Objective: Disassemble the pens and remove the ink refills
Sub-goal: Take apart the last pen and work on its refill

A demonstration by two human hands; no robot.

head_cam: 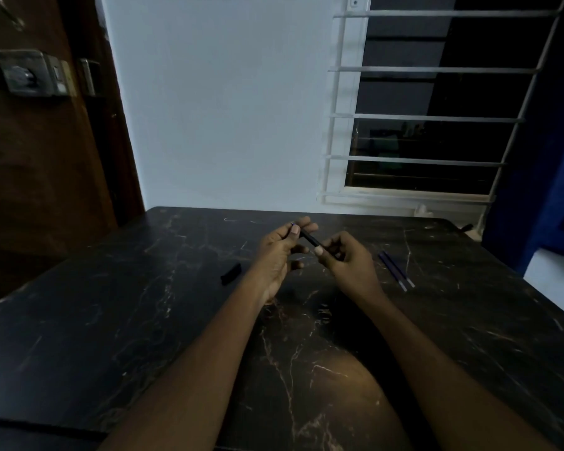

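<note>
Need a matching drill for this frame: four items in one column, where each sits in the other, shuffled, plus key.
Things:
1. black pen
2. two refills
3. small black part
4. barred window

Places:
A. lying on the table, right of the right hand
B. in the wall beyond the table's far edge
C. held between the left hand and the right hand
D. lying on the table, left of the left hand

Pairs: 1-C, 2-A, 3-D, 4-B

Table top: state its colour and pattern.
The table top is black with pale, marble-like veining, clearest in the head view.
</note>
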